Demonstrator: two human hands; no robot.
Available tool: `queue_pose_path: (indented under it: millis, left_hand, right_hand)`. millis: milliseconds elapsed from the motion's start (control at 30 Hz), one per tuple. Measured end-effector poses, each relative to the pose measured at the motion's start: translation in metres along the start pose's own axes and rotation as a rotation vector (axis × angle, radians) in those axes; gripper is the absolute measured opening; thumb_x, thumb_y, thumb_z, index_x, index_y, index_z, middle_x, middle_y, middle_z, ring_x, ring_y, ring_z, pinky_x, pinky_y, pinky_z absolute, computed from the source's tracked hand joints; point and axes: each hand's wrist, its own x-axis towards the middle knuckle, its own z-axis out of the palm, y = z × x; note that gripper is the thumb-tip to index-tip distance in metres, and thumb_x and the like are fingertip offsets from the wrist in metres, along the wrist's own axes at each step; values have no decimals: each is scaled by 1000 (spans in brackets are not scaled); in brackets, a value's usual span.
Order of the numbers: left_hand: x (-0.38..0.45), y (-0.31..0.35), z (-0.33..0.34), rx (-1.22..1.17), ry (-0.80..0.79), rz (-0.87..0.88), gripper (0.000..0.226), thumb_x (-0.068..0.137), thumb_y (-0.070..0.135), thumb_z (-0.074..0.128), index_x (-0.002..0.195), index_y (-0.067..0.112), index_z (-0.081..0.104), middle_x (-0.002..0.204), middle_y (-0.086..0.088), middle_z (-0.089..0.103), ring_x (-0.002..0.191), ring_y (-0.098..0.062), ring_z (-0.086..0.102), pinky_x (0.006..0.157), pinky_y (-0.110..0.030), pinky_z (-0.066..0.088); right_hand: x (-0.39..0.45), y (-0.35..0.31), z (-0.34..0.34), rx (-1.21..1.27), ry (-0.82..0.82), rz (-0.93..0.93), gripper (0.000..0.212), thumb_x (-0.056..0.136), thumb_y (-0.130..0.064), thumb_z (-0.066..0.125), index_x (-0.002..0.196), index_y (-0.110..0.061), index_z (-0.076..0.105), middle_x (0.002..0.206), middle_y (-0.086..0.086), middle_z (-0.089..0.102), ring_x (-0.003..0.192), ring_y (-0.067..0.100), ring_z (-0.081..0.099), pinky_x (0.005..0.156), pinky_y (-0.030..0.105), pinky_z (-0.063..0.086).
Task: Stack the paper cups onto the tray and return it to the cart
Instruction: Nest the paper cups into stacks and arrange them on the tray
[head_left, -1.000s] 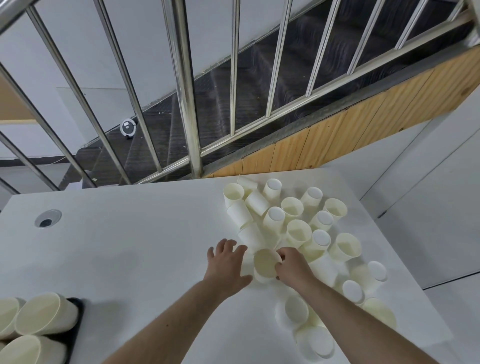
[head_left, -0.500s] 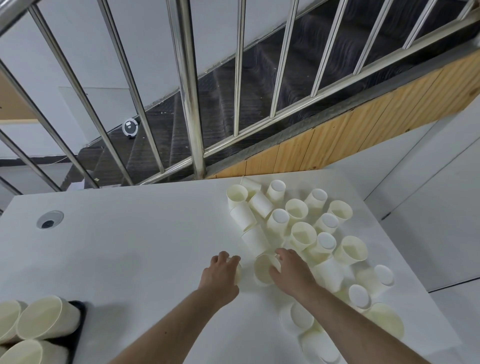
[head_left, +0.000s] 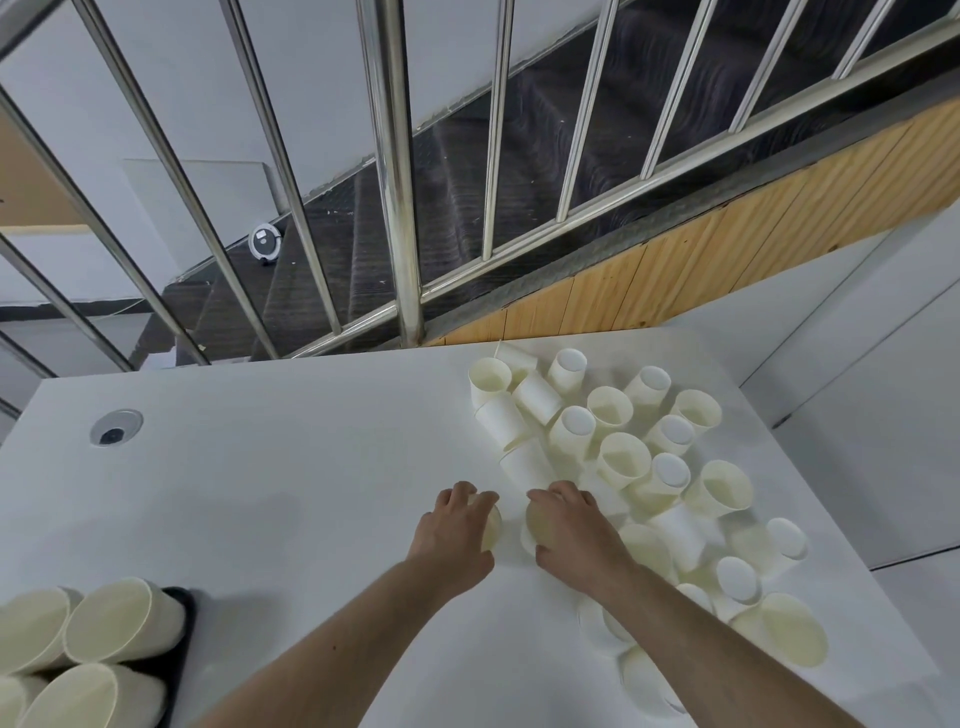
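Nearest me, stacked paper cups lie on the black tray at lower left. On the white table, my left hand grips one cup and my right hand grips another. Beyond, loose cups crowd the table's right side, below the steel railing.

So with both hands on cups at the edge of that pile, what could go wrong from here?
1. The left hand and right hand each grip a cup beside the crowded pile of loose cups; lifting could knock neighbours over.
2. Cups near the table's right edge, such as the tipped cup, might roll off.
3. The black tray sits at the near-left edge, already full; added cups may topple.
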Motion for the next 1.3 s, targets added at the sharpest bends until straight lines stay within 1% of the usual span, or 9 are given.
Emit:
queue_pose_path:
  millis: [167,400,567,767,867,1000,1200,1300]
  left_hand:
    - [-11,-2,-6,-35,29,5,70,82,25,60,145,27,29,145,0,29,132,-24,31,97,-36,45]
    - [-53,0,-12,-72,161,33,70,83,26,59,146,27,28,147,1,28,132,-23,31,96,-33,45]
    - [-109,-8,-12,-94,217,3,69,84,26,58,145,27,28,148,1,28,133,-23,31,99,-35,45]
    - [-181,-25,-4,-111,266,-41,69,83,26,59,145,27,29,148,1,28,134,-23,31,100,-34,44]
    - [-215,-37,0,-117,270,-66,70,83,26,59,146,26,28,148,-1,27,135,-23,29,103,-34,40]
    - [-250,-58,-3,-125,278,-102,69,85,26,58,147,25,27,149,-1,25,135,-23,27,106,-33,36]
    - [-291,-105,-18,-131,351,-138,69,84,28,58,146,28,28,147,4,26,134,-19,29,99,-29,40]
    - [-307,-135,-25,-127,375,-144,69,84,29,58,146,28,28,146,4,27,132,-20,32,98,-29,40]
  right_hand:
    - [-16,-5,-11,31,87,-7,68,84,-22,59,147,-28,33,143,-7,31,127,19,35,95,32,47]
    - [-54,-26,-16,-9,147,-64,68,86,-25,58,148,-30,30,145,-10,27,131,15,30,93,30,48]
    - [-91,-52,-7,1,174,-117,68,86,-25,60,147,-31,32,144,-11,27,132,15,29,93,28,47]
    - [-133,-85,17,34,175,-174,67,85,-22,59,146,-31,34,142,-11,29,131,15,29,89,30,50]
    - [-150,-106,28,52,171,-211,66,84,-21,59,145,-32,34,139,-12,29,130,14,30,86,30,51]
    - [-165,-140,40,66,147,-253,67,84,-21,59,145,-32,34,140,-13,28,129,13,30,86,28,50]
    - [-177,-202,58,62,115,-321,67,84,-21,57,146,-32,33,142,-12,28,130,13,30,89,30,49]
    - [-179,-238,70,50,111,-331,67,85,-21,57,146,-31,33,142,-11,29,130,14,30,90,30,49]
